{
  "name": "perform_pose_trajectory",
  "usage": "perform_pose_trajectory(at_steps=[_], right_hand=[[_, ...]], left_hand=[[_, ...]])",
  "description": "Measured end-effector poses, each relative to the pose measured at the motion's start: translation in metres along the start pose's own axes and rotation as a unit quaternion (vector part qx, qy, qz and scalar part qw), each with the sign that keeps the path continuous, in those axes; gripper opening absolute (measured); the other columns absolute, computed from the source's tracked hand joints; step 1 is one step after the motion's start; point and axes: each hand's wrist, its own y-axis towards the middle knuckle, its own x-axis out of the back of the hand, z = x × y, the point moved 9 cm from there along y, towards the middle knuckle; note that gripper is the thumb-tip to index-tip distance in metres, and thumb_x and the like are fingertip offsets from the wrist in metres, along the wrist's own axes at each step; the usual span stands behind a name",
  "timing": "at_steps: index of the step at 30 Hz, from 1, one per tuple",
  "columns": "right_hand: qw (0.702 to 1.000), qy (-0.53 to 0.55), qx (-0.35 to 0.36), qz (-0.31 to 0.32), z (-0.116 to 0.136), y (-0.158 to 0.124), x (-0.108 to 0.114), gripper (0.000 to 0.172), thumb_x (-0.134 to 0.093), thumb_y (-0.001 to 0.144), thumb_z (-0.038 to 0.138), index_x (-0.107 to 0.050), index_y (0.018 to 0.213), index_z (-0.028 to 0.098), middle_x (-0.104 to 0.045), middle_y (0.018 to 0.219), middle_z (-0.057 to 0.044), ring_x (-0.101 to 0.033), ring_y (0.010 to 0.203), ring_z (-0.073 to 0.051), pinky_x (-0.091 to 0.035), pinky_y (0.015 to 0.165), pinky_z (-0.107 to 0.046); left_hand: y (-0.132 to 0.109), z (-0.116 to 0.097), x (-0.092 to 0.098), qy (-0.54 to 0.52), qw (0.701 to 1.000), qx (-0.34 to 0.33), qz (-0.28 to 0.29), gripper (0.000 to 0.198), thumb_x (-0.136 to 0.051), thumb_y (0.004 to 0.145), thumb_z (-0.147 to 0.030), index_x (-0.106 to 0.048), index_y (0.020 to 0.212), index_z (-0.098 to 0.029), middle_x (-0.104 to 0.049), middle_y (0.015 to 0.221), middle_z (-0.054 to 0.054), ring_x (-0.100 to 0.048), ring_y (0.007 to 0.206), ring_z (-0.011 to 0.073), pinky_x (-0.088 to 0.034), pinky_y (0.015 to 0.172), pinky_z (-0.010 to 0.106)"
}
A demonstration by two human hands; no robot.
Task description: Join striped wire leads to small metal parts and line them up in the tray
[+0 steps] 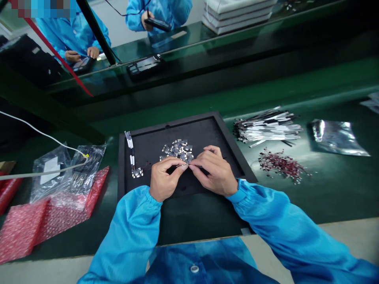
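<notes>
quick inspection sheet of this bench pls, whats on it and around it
surface: green bench mat with a black foam tray on it
job's things: small circuit boards heaped in the tray; a short chain of boards with white-sleeved leads to their left
hands: left hand and right hand pinch a thin dark piece above the tray
clutter: bundled silver strips, a heap of small red wired parts, a silver bag, clear plastic bags, red bubble wrap
cables: a white cable over the clear bags
surroundings: two co-workers in blue smocks beyond a glass partition, stacked white trays
</notes>
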Motion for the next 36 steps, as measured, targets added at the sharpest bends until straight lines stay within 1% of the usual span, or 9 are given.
perform_pose_trajectory(at_steps=[10, 15, 21, 23, 25, 28, 30, 32, 36], right_hand=[[1.000, 0.004, -0.009, 0.004, -0.003, 0.001, -0.002, 0.007, -0.059, 0.094, 0.015, -0.065, 0.093, 0.019, -0.066, 0.077, -0.001, -0.061, 0.073, -0.016, -0.040, 0.097, -0.044], [1.000, -0.013, -0.007, 0.008, -0.009, 0.003, -0.001, 0.010, -0.056, 0.097, 0.016, -0.065, 0.094, 0.019, -0.067, 0.079, -0.001, -0.059, 0.075, -0.015, -0.038, 0.099, -0.042], [0.996, -0.066, 0.034, 0.053, -0.008, 0.013, 0.003, 0.010, -0.059, 0.098, 0.021, -0.068, 0.103, 0.021, -0.069, 0.089, -0.003, -0.061, 0.087, -0.016, -0.034, 0.104, -0.044], [0.995, -0.093, 0.031, 0.027, -0.007, 0.018, 0.022, 0.016, -0.065, 0.096, 0.030, -0.068, 0.110, 0.024, -0.070, 0.104, -0.005, -0.061, 0.102, -0.021, -0.030, 0.108, -0.049], [0.990, -0.131, 0.002, -0.046, -0.011, 0.020, 0.057, 0.022, -0.069, 0.092, 0.035, -0.068, 0.113, 0.027, -0.068, 0.113, -0.006, -0.059, 0.111, -0.026, -0.030, 0.109, -0.052], [0.958, -0.190, -0.060, -0.204, -0.022, 0.005, 0.125, 0.016, -0.066, 0.092, 0.024, -0.070, 0.108, 0.026, -0.068, 0.105, -0.007, -0.062, 0.102, -0.025, -0.044, 0.096, -0.047], [0.936, -0.212, -0.104, -0.262, -0.035, -0.017, 0.160, 0.014, -0.063, 0.093, 0.019, -0.070, 0.104, 0.023, -0.067, 0.098, -0.008, -0.063, 0.094, -0.024, -0.050, 0.086, -0.041], [0.942, -0.217, -0.158, -0.203, -0.056, -0.037, 0.172, 0.011, -0.060, 0.093, 0.019, -0.070, 0.098, 0.020, -0.067, 0.092, -0.007, -0.064, 0.086, -0.022, -0.051, 0.078, -0.036], [0.943, -0.218, -0.253, 0.003, -0.095, -0.091, 0.158, 0.014, -0.058, 0.094, 0.027, -0.069, 0.090, 0.018, -0.066, 0.082, -0.005, -0.061, 0.068, -0.019, -0.047, 0.064, -0.031]], left_hand=[[0.001, 0.006, 0.000, 0.003, 0.999, 0.033, -0.003, 0.002, -0.073, 0.084, -0.020, -0.074, 0.084, -0.019, -0.074, 0.081, 0.002, -0.068, 0.076, 0.0140, -0.053, 0.074, 0.026], [0.003, 0.008, -0.003, 0.008, 1.000, 0.014, 0.010, 0.004, -0.072, 0.085, -0.022, -0.074, 0.087, -0.019, -0.073, 0.091, 0.005, -0.068, 0.087, 0.0168, -0.054, 0.081, 0.029], [0.002, 0.018, -0.007, 0.076, 0.996, 0.024, 0.040, 0.015, -0.071, 0.085, -0.025, -0.076, 0.098, -0.020, -0.074, 0.093, 0.005, -0.069, 0.085, 0.0174, -0.055, 0.081, 0.030], [0.002, 0.022, -0.005, 0.068, 0.997, 0.036, 0.028, 0.013, -0.073, 0.084, -0.027, -0.076, 0.094, -0.019, -0.074, 0.093, 0.005, -0.069, 0.086, 0.0180, -0.056, 0.080, 0.029], [0.002, 0.031, 0.000, 0.021, 0.997, 0.074, -0.008, 0.016, -0.076, 0.080, -0.029, -0.074, 0.092, -0.018, -0.073, 0.093, 0.005, -0.070, 0.086, 0.0180, -0.058, 0.079, 0.029], [0.000, 0.044, 0.004, -0.072, 0.987, 0.139, -0.047, 0.022, -0.079, 0.078, -0.031, -0.069, 0.092, -0.016, -0.072, 0.088, 0.003, -0.072, 0.080, 0.0168, -0.060, 0.080, 0.029], [0.000, 0.047, 0.002, -0.100, 0.981, 0.160, -0.048, 0.023, -0.078, 0.079, -0.030, -0.067, 0.091, -0.016, -0.071, 0.085, 0.002, -0.072, 0.078, 0.0161, -0.061, 0.081, 0.029], [0.000, 0.046, 0.002, -0.101, 0.980, 0.162, -0.046, 0.023, -0.078, 0.079, -0.031, -0.066, 0.090, -0.015, -0.071, 0.085, 0.002, -0.072, 0.079, 0.0160, -0.061, 0.080, 0.028], [0.001, 0.045, 0.004, -0.088, 0.983, 0.154, -0.049, 0.023, -0.079, 0.078, -0.032, -0.066, 0.088, -0.015, -0.069, 0.084, 0.002, -0.071, 0.078, 0.0157, -0.063, 0.076, 0.028]])
